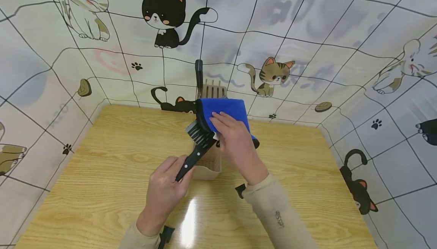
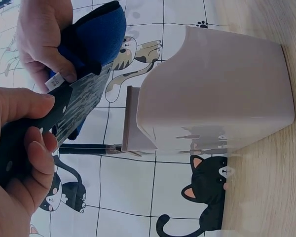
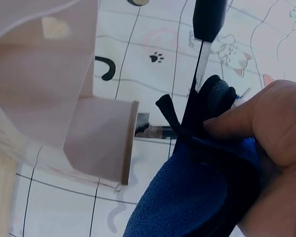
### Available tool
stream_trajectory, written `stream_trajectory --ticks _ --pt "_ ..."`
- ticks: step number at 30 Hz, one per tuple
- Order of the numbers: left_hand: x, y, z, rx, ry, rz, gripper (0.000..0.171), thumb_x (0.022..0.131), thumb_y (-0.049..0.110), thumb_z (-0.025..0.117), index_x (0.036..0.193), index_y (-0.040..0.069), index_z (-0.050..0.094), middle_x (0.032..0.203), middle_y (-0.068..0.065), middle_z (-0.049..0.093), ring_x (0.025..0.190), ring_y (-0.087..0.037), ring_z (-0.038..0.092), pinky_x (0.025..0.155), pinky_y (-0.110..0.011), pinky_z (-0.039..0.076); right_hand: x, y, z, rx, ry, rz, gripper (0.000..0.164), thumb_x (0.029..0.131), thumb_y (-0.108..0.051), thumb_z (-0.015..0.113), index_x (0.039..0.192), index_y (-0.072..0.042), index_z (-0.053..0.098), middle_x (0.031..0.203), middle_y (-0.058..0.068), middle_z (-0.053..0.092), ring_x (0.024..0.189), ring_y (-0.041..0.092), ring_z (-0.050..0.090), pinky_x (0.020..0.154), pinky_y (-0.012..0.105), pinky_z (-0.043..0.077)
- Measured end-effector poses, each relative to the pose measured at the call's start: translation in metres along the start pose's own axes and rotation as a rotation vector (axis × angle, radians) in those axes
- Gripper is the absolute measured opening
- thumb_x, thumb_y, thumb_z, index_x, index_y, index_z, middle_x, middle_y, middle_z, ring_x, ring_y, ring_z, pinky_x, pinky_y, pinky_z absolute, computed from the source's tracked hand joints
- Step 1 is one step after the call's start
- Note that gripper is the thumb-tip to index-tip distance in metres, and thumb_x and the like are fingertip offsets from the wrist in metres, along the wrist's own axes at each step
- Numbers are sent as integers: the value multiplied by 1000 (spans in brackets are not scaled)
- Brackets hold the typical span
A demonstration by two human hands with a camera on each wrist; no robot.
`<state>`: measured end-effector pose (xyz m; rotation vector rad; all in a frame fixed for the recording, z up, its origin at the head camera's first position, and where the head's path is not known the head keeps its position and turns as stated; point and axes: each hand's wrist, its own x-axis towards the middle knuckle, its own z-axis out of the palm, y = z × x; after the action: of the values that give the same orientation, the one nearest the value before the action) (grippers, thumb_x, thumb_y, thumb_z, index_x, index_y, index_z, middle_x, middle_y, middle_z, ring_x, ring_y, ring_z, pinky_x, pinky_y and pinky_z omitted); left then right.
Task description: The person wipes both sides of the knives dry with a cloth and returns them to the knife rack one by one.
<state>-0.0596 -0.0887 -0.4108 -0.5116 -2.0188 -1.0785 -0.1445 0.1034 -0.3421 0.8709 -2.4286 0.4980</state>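
My left hand (image 1: pixel 166 188) grips a kitchen knife (image 1: pixel 192 163) by its black riveted handle, thumb along it. The wide shiny blade slants up and away over the holder, as the left wrist view also shows. My right hand (image 1: pixel 238 144) holds a folded blue cloth (image 1: pixel 225 106) with black edging against the blade, thumb on one side and fingers on the other. A small white tag (image 2: pixel 55 81) sticks out from the cloth beside the right thumb. Part of the blade is hidden under the cloth.
A beige knife holder (image 2: pixel 217 89) with a slotted back (image 1: pixel 213 90) and a perforated front basket (image 1: pixel 208 173) stands on the wooden table (image 1: pixel 129 146). Another black-handled knife (image 1: pixel 199 73) stands upright at its back left. Cat-patterned sheeting (image 1: pixel 116 63) encloses the table's back and sides.
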Motion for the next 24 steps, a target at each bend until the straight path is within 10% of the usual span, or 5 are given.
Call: stream_trajectory --ticks 24 --pt "1 0 3 19 3 2 22 79 1 81 100 -3 77 82 -6 66 61 -9 54 50 -17 44 -3 24 -1 48 45 91 39 91 13 62 128 4 69 134 20 66 128 39 61 109 49 47"
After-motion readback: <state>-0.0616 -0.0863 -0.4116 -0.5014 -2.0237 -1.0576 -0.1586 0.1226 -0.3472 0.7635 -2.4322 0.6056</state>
